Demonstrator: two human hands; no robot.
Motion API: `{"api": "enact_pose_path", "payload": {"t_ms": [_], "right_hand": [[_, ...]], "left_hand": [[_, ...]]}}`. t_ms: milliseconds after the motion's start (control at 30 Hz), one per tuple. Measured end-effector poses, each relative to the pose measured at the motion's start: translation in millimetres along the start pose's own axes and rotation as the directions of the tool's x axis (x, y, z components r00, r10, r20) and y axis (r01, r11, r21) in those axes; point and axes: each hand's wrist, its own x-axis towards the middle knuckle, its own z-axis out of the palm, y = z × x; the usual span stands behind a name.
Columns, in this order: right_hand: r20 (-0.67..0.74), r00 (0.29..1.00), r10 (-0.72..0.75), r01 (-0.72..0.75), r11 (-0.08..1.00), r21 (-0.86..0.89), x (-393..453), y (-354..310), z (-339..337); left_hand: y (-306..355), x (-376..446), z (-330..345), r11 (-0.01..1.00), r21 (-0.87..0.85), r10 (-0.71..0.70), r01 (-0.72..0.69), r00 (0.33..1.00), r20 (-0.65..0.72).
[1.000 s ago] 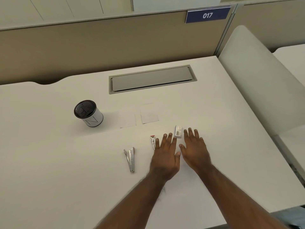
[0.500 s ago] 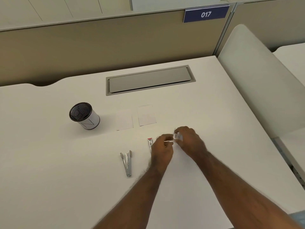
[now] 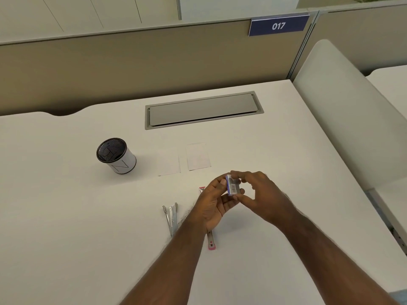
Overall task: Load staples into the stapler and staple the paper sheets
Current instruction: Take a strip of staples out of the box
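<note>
A small staple box (image 3: 233, 185) with a barcode is lifted above the desk, held between both hands. My left hand (image 3: 214, 202) grips its left side with thumb and fingers; my right hand (image 3: 259, 193) pinches its right side and top. A pink-ended stapler (image 3: 210, 241) lies on the desk under my left wrist, mostly hidden, with its far tip (image 3: 201, 189) showing. A silver metal stapler part (image 3: 171, 216), spread open, lies to its left. Two small white paper sheets (image 3: 169, 161) (image 3: 198, 156) lie side by side farther back.
A black-rimmed white mesh cup (image 3: 116, 156) stands at the left. A grey cable hatch (image 3: 203, 110) is set into the white desk (image 3: 66, 216) behind the papers. A beige partition with a "017" sign (image 3: 278, 25) backs the desk; a white chair back (image 3: 343, 119) is at the right.
Both hands went from lying flat on the desk to picking up the staple box; it is now lifted and held between them, closer to me.
</note>
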Motion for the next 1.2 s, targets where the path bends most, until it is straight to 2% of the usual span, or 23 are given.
{"api": "enact_pose_path", "payload": {"t_ms": [233, 367, 700, 867, 1067, 1200], "right_hand": [[0.026, 1.000, -0.002, 0.003, 1.000, -0.019, -9, -11, -9], [-0.062, 0.993, -0.098, 0.099, 0.995, -0.001, -12, -17, -9], [-0.213, 0.945, -0.249, 0.219, 0.963, -0.159, -24, -27, -7], [-0.247, 0.926, -0.287, 0.238, 0.949, -0.209, -27, -26, -1], [-0.314, 0.867, -0.388, 0.270, 0.893, -0.359, -29, -26, 3], [-0.318, 0.889, -0.329, 0.212, 0.912, -0.350, -32, -30, 5]], "left_hand": [[6, -9, -1, 0.999, -0.030, -0.020, 0.022, 0.997, 0.072], [7, -10, -1, 0.995, -0.094, -0.011, 0.017, 0.998, 0.059], [9, -8, -4, 0.972, -0.233, 0.006, -0.015, 0.999, -0.037], [9, -9, -2, 0.968, -0.248, 0.020, -0.026, 0.999, -0.026], [9, -8, -3, 0.964, -0.259, 0.069, -0.067, 0.998, -0.003], [11, -8, -4, 0.951, -0.302, 0.084, -0.071, 0.996, 0.031]]}}
